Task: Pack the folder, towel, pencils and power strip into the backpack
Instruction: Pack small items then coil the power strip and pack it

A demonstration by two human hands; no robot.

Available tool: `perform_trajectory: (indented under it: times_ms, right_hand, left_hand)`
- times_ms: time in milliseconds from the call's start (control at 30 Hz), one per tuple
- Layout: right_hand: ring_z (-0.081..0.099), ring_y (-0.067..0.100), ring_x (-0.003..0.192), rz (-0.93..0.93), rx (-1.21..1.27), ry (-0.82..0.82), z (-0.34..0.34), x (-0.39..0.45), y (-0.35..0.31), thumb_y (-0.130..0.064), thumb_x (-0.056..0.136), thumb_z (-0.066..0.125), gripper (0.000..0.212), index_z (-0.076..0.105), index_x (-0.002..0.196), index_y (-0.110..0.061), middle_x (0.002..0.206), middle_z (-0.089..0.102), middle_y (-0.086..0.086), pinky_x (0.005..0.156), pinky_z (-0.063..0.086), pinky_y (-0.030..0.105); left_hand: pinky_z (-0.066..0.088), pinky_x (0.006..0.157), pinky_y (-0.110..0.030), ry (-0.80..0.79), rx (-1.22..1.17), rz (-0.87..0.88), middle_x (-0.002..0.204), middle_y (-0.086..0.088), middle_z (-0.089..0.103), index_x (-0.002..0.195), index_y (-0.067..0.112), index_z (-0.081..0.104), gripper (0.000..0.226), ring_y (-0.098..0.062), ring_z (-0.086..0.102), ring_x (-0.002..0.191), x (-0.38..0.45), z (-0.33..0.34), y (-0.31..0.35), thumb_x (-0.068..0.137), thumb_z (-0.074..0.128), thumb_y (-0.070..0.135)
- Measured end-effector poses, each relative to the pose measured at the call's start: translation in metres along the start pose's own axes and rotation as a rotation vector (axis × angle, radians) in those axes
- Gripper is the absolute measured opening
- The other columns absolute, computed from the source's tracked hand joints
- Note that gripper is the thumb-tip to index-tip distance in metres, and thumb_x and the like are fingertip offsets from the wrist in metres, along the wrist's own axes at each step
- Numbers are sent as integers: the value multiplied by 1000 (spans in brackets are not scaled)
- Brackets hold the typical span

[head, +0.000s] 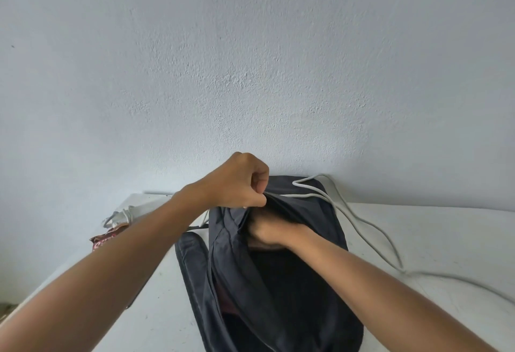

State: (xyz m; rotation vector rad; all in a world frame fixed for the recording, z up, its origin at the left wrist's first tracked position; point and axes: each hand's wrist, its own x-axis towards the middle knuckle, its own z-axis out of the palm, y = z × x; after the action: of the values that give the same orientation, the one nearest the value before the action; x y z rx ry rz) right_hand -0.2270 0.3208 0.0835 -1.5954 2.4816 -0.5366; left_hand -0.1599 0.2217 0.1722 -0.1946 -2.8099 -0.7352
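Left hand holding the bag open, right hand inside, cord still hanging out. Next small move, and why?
Probably feed more cord in. The left hand pinches the backpack rim, holding the mouth open, and the right hand is inside, fingers hidden. The white cord runs from the opening out across the table, so much of it is still unpacked.

Single head-worn wide view, forward and down; close above backpack (pixel 278 268); wall (pixel 250 59) behind
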Motion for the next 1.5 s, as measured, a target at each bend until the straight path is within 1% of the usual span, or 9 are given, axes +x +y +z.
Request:
perform_trajectory:
  times_ms: [167, 333, 533, 667, 867, 1067, 1167, 1233, 1500]
  right_hand:
    - [56, 32, 85, 61, -117, -112, -12, -35, -23, -13, 93, 41, 19, 43, 75, -9, 90, 57, 16, 65, 36, 31]
    - [54, 23, 69, -96, -391, 463, -24, -59, -34, -19, 65, 75, 19, 60, 77, -18, 70, 58, 0, 51, 43, 32]
    - [50, 28, 74, 87, -470, 584, 0, -40, -19, 3, 47, 73, 59, 53, 100, -13, 94, 53, 9, 59, 42, 38]
    - [57, 29, 91, 123, -402, 429, -11, -22, -17, -1, 65, 67, 57, 58, 119, -16, 109, 60, 5, 74, 45, 39]
    - [60, 21, 106, 208, -210, 216, -3, -8, -15, -11, 87, 50, 44, 54, 127, -28, 120, 64, -6, 84, 45, 32]
    - [61, 21, 98, 229, -197, 219, 7, -5, -10, -12, 86, 51, 38, 59, 119, -28, 106, 68, -6, 76, 42, 30]
    - [62, 21, 96, 233, -176, 249, 10, -6, -8, -11, 84, 53, 37, 63, 115, -28, 103, 70, -7, 76, 43, 30]
    - [62, 21, 96, 241, -174, 248, 10, -6, -8, -12, 83, 54, 36, 64, 113, -29, 102, 71, -7, 76, 44, 30]
    - [64, 5, 100, 131, 110, 55, -5, -6, 12, -9, 72, 69, 40, 69, 104, -33, 103, 70, -14, 93, 50, 31]
  left_hand:
    - [40, 48, -17, 30, -89, -38, 52, 1, 57, 58, 9, 57, 16, -5, 48, 46, -2, 3, -8, 61, 66, -4]
    - [39, 49, -18, 1, -213, -124, 52, -8, 57, 61, 4, 56, 17, -10, 49, 46, -13, 7, -20, 70, 69, -3]
    - [56, 61, -29, 100, -334, -303, 65, -8, 63, 74, 1, 61, 15, -14, 61, 58, -59, -12, -79, 80, 75, 5]
    - [52, 66, -30, 358, -99, -640, 75, -5, 68, 73, 17, 65, 19, -17, 61, 69, -124, -12, -162, 79, 68, -1]
    - [48, 74, -31, 279, 189, -859, 104, -4, 68, 101, 17, 71, 31, -23, 59, 94, -202, 27, -222, 70, 66, 14]
    - [14, 114, -54, 129, 480, -858, 159, -7, 13, 147, 27, 31, 69, -31, 7, 146, -209, 58, -241, 86, 60, 40]
    - [20, 111, -60, 226, 380, -1061, 159, -14, 3, 151, 28, 16, 71, -40, 5, 145, -207, 63, -252, 93, 48, 51]
    - [32, 104, -56, 247, 371, -1153, 149, -15, 28, 147, 25, 25, 64, -39, 28, 135, -206, 60, -258, 92, 48, 49]
    - [44, 77, -36, 637, 183, -1034, 101, -6, 67, 114, 20, 59, 31, -24, 56, 88, -201, 36, -251, 84, 61, 28]
